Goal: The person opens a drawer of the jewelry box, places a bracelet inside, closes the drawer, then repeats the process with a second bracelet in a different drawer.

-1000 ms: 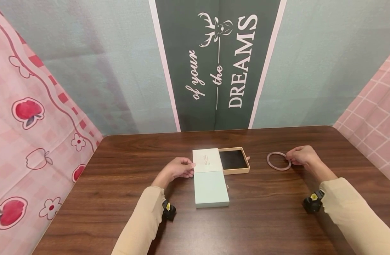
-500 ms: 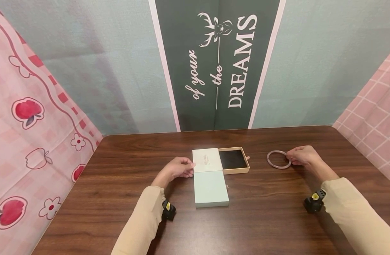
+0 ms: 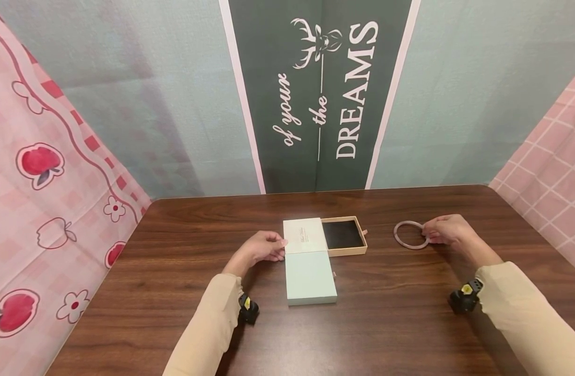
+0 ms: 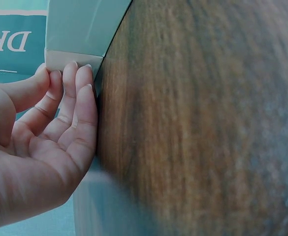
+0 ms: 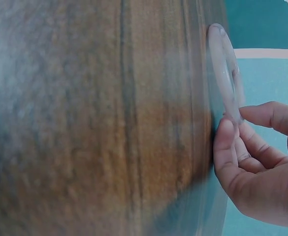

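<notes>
A jewelry box (image 3: 305,236) lies opened out in the head view, with a cream panel at the back and a mint-green section (image 3: 311,278) in front. From the cream part a drawer (image 3: 361,250) with a black pad (image 3: 343,235) sticks out to the right. My left hand (image 3: 265,246) holds the box's left edge, thumb on top and fingertips against the end (image 4: 71,59). Between thumb and fingers, my right hand (image 3: 444,230) pinches a pale pinkish bangle (image 3: 403,245), right of the drawer. Whether the bangle touches the table cannot be told.
The dark wooden table (image 3: 390,324) spreads around the box and bangle. A small ribbon tab (image 3: 365,232) projects from the drawer's right end. Behind the table hangs a printed curtain (image 3: 202,104), with pink cloths at both sides.
The bangle has risen very slightly in the right hand's pinch over the last second. The left hand and the box stay as they were.
</notes>
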The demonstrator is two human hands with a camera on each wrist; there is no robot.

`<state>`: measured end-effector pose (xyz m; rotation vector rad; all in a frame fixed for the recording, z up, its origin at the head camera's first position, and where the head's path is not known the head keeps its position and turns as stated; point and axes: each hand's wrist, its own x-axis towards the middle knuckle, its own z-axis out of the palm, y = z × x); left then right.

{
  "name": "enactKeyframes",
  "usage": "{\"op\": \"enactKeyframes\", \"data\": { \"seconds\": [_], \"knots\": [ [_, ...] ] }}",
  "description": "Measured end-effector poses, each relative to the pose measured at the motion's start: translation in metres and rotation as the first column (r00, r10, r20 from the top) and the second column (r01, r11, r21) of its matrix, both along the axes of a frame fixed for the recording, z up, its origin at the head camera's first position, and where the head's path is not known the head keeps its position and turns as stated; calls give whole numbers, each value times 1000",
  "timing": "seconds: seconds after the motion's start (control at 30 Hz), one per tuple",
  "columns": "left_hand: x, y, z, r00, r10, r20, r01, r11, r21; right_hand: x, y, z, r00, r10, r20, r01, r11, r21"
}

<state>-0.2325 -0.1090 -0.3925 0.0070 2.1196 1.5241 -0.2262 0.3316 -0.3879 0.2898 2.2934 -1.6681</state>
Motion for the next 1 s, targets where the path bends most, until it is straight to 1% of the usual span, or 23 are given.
{"op": "enactKeyframes", "data": {
  "seconds": [0.17,0.3,0.5,0.67,0.8,0.83,0.87,1.0],
  "knots": [
    [0,0,-1,1000,2,-2,-2,1000,-6,0,0,3,998,-17,54,21,997,-69],
    [0,0,0,1000,2,-1,-2,1000,-8,1,-1,5,997,-20,77,25,997,-74],
    [0,0,1,1000,-2,-4,2,1000,-5,1,-1,8,995,-2,104,12,996,-92],
    [-1,0,0,1000,1,-4,-2,1000,-11,1,-2,10,994,16,106,-8,997,-74],
    [-1,-1,-1,1000,-11,-10,11,1000,-4,1,-3,13,995,22,100,-17,999,-47],
    [-2,-2,-3,999,-31,-19,31,999,14,1,-3,13,995,21,99,-16,999,-43],
    [-2,-2,-3,999,-34,-22,35,999,15,1,-3,14,995,22,97,-18,999,-39],
    [-4,-2,-3,999,-34,-20,35,999,15,1,-4,17,996,26,89,-24,999,-25]
  ]
}}
